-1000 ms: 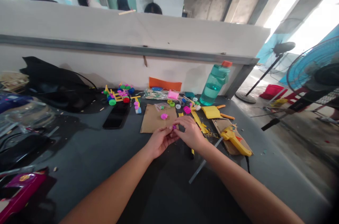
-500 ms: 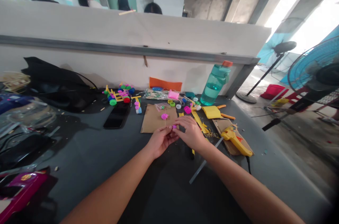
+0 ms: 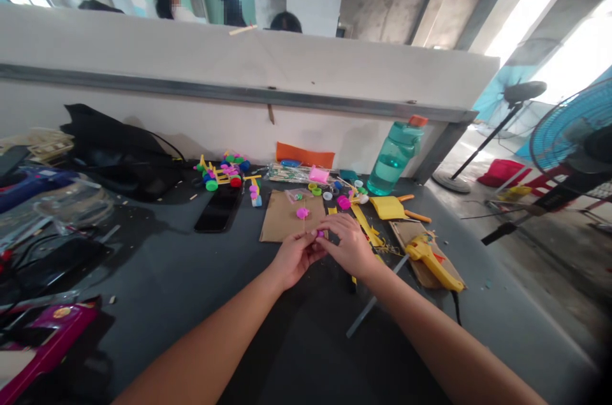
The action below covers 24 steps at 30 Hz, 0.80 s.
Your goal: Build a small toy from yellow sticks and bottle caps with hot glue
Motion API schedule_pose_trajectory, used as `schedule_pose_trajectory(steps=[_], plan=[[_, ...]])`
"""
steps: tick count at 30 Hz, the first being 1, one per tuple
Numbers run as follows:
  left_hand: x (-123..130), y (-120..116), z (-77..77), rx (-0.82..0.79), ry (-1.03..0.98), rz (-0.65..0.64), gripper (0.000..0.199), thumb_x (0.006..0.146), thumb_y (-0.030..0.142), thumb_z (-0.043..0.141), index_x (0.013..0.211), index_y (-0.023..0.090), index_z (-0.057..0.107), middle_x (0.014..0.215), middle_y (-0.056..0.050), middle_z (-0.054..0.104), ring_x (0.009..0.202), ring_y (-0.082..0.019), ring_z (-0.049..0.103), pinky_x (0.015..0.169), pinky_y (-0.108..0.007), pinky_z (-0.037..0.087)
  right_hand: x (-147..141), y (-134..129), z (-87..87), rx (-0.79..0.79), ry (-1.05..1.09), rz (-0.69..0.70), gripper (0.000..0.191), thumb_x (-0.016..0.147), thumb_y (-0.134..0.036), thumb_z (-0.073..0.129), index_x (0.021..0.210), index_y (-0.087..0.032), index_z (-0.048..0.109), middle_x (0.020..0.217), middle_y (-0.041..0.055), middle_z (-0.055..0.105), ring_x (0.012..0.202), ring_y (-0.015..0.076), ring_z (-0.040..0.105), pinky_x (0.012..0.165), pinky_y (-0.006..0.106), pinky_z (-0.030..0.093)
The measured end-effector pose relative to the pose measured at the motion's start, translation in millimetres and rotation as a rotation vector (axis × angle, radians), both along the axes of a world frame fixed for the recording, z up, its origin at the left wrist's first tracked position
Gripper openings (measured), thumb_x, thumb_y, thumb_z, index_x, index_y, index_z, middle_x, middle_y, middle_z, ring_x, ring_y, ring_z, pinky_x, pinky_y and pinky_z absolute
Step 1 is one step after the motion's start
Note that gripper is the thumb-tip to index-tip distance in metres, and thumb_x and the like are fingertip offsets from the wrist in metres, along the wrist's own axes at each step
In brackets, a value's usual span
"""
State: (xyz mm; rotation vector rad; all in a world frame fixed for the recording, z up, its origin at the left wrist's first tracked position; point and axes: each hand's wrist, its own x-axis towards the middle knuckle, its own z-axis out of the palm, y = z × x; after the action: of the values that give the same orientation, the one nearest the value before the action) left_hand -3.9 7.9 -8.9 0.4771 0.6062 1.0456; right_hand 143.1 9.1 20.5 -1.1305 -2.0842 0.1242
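Between the fingertips of my left hand and my right hand is a small pink-purple piece, its exact kind too small to make out. Both hands are closed on it, close together over the near edge of a brown cardboard sheet. On that sheet lies a pink piece with a thin stick by it, and a small clear bag. Beside my right hand are yellow strips and a bright pink cap. Part of the held piece is hidden by my fingers.
A yellow glue gun with a clear glue stick lies right on cardboard. Behind stand a teal water bottle, orange-handled pliers or scissors and several bottle caps. Left are a black phone, colourful small assemblies and a black bag.
The view has shifted slightly, so the scene sits a little farther right. My hands keep holding the small pink-purple piece together, with only slight finger movement.
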Motion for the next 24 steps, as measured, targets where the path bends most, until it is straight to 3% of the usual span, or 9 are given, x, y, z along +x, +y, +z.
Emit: schedule_pose_trajectory(steps=[24], plan=[[1.2,2.4,-1.6,0.127,0.116,0.069,0.020,0.067,0.027,0.074,0.075,0.011,0.065,0.066,-0.002,0.063,0.062,-0.012,0.059,0.066,-0.028,0.051,0.8,0.0,0.1,0.001,-0.023,-0.014,0.014,0.079,-0.021,0.061,0.092,-0.024,0.065,0.097,0.0040,0.068,0.097,0.0220,0.057,0.087,0.038,0.042]])
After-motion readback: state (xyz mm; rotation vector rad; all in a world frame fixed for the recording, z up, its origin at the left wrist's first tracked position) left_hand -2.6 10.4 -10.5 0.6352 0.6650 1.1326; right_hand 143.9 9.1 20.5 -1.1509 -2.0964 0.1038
